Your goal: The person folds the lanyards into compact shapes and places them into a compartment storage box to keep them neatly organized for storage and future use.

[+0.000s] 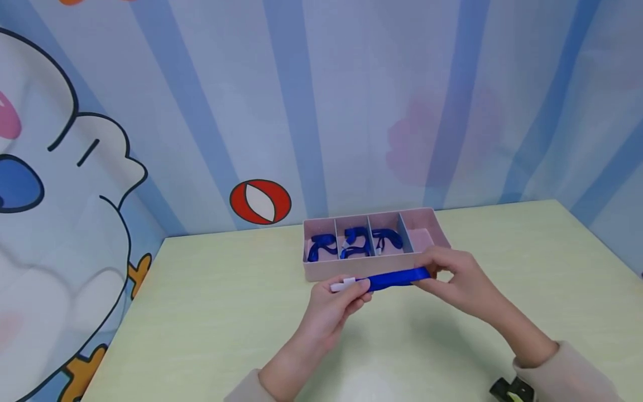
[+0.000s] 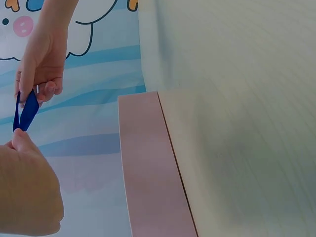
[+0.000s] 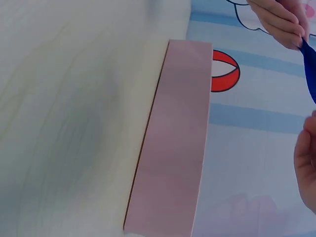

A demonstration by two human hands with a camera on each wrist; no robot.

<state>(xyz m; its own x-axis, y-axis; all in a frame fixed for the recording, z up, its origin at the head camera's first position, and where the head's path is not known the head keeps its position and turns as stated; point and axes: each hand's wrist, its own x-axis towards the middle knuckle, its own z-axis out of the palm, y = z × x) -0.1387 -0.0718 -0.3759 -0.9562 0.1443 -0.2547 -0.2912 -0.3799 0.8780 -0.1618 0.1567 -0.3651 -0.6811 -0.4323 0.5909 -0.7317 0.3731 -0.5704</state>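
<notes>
A folded blue lanyard with a white clip is held between both hands in the head view, in front of a pink divided box. My left hand pinches the strap beside the clip, thumb on top. At the other end, my right hand grips the looped strap between thumb and fingers. In the left wrist view the strap is seen doubled between the hands. Inside the box, a blue lanyard, another lanyard and a third lanyard each occupy their own compartment.
The box's rightmost compartment shows its pink floor. Pale wood-grain tabletop surrounds the box, and a printed backdrop rises behind it. A small black object sits by the right sleeve.
</notes>
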